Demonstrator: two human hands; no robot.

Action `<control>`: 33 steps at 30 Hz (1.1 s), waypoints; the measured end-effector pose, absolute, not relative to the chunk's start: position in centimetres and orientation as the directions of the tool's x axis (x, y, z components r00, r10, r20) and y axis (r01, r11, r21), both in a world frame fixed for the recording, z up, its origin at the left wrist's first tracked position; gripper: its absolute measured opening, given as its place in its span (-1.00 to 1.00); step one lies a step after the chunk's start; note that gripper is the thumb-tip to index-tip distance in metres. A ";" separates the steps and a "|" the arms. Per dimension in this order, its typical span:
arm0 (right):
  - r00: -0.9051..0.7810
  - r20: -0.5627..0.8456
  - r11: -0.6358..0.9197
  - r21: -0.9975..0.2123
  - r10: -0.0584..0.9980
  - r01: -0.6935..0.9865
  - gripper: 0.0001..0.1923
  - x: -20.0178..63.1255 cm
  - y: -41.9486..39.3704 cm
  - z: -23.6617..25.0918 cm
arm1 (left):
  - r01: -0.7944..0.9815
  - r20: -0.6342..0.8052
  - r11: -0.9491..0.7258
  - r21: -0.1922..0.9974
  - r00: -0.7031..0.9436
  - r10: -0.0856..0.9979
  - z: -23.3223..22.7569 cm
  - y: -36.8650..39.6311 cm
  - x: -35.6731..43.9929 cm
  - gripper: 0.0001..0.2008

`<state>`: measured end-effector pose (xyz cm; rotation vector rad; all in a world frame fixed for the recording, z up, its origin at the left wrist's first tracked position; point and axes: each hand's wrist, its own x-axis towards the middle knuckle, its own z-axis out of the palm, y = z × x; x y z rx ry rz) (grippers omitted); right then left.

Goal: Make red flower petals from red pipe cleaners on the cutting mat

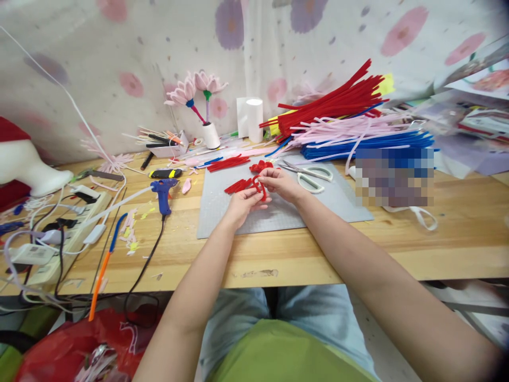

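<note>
Over a grey cutting mat (278,220), both hands hold a bent red pipe cleaner (260,188) between them. My left hand (244,206) pinches its lower part, and my right hand (280,183) grips the upper end with thumb and fingertips. Short red pipe cleaner pieces (237,185) lie just left of the hands. Right behind my fingers sits a bundle of red loops (260,166). Scissors (312,175) with pale handles rest on the mat beside my right hand, blades parted a little. More cut red lengths (228,163) lie at the mat's back edge.
A blue glue gun (162,195) with its cord lies left of the mat, near a power strip (71,239). Long red pipe cleaners (330,106) and blue ones (369,146) are heaped at the back right. Pink flowers (196,90) stand in a white spool (211,136).
</note>
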<state>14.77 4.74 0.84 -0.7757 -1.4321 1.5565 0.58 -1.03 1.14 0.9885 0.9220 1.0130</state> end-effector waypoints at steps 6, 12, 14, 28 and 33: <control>-0.469 0.084 0.026 -0.991 0.879 -0.129 -0.71 14.7 4.7 0.8 | -0.199 -0.177 0.224 0.954 0.227 0.958 1.1 -1.0 0.6 -0.75; -0.472 0.055 -0.007 -0.992 0.880 -0.128 -0.72 14.6 4.5 1.0 | -0.169 -0.181 0.215 0.962 0.196 0.964 1.2 -1.0 0.8 -0.74; -0.503 0.025 -0.050 -0.990 0.864 -0.135 -0.74 14.8 4.5 1.2 | -0.151 -0.174 0.207 0.967 0.208 0.963 1.2 -1.0 0.7 -0.73; -0.637 -0.217 -0.509 -0.800 0.740 -0.318 -0.79 15.0 5.0 1.1 | -0.013 -0.109 0.116 0.993 0.258 0.960 0.0 -0.6 0.4 -0.70; -0.504 -0.404 -0.619 -0.683 0.763 -0.388 -0.79 14.3 5.0 1.8 | 0.065 -0.081 0.067 0.996 0.246 0.966 -0.5 -0.4 0.5 -0.81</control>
